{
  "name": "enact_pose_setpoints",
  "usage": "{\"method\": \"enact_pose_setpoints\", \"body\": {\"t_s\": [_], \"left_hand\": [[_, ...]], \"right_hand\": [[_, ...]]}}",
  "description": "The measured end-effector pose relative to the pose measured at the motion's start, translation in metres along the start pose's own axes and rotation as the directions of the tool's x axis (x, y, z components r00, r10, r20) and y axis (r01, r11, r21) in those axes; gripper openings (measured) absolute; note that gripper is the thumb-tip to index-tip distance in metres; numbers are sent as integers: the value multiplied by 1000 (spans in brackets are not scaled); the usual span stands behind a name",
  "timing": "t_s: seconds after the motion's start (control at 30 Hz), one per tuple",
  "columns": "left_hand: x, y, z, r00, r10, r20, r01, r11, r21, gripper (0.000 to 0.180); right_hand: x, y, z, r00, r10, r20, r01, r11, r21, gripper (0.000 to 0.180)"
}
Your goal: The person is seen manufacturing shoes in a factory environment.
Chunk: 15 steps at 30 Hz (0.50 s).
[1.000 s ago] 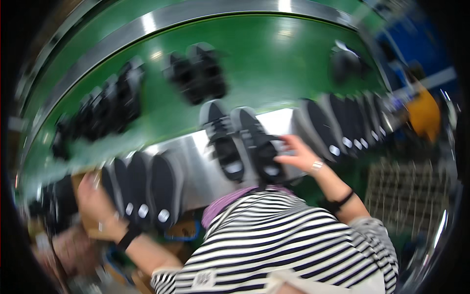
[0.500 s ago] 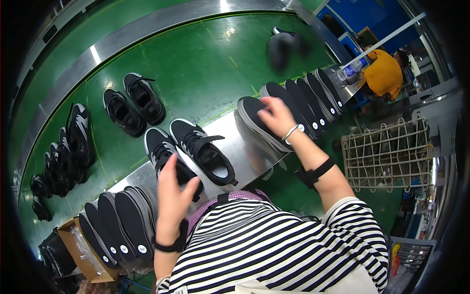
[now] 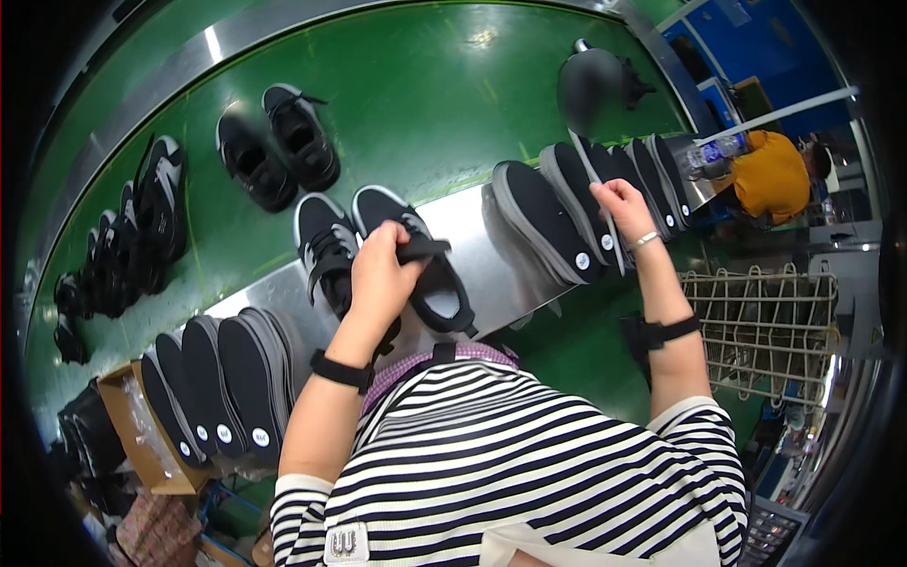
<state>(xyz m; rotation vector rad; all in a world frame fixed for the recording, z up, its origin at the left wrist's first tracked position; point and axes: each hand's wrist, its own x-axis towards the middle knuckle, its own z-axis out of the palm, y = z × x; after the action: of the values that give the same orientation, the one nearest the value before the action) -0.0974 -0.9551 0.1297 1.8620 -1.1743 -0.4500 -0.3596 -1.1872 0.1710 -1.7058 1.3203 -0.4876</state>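
Observation:
A pair of black-and-grey sneakers stands before me on a metal ledge, toes pointing away. My left hand [image 3: 385, 272] is closed on the tongue of the right sneaker [image 3: 442, 295], whose pale inside shows at the heel. The left sneaker [image 3: 326, 236] sits beside it, partly behind my wrist. To the right, my right hand [image 3: 624, 206] pinches a thin black insole [image 3: 590, 163], seen almost edge-on and tilted up above the insole stacks. Nearest to it are stacks of black insoles [image 3: 540, 217] with grey edges and round white labels at the heels.
More insole stacks [image 3: 248, 378] stand at lower left by an open cardboard box [image 3: 142, 425]. Other sneakers [image 3: 298, 142] rest on the green surface beyond the metal ledge [image 3: 463, 231]. A wire rack [image 3: 756, 326] is at right; a person in orange [image 3: 773, 180] sits farther off.
My left hand has moved forward and right onto the sneaker's tongue. My right hand has gone from the nearest stack to one farther right and lifted an insole. The view has shifted slightly.

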Motion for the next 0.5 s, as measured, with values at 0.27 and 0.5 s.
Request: {"method": "enact_pose_setpoints", "body": {"t_s": [0.27,0.5], "left_hand": [[4,3,7,993,-112,-34,112,994,8,30],[2,13,-1,989,-118,89,120,993,-13,24]], "right_hand": [[-92,-63,96,637,109,763,163,948,-272,29],[-104,-66,186,795,-146,589,582,463,-669,21]]}}
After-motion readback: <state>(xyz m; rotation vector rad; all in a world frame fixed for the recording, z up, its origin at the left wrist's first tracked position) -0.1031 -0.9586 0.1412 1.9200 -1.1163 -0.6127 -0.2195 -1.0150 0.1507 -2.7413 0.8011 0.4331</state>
